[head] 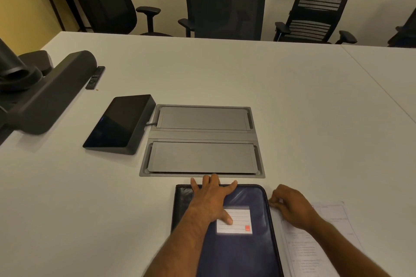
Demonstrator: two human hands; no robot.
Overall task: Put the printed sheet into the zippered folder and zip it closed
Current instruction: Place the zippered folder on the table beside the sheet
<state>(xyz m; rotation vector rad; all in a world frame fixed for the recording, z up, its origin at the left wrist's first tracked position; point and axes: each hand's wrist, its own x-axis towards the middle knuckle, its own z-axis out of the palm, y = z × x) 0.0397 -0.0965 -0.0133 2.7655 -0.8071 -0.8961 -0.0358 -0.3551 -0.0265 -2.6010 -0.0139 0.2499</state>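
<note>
White desk (292, 101) carrying a zippered folder (243, 254) under the left grip (210, 200), printed sheet (326, 249) beneath the right grip (290, 206), tablet (119, 123) and remote (95, 77) beyond.

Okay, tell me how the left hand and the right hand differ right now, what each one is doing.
The left hand lies flat with fingers spread on top of the blue zippered folder, while the right hand has its fingers curled at the folder's right edge, seemingly pinching something small there. The left hand reaches to the folder's far edge; the right hand sits over the printed sheet beside it. Both touch the folder, which appears closed.
</note>
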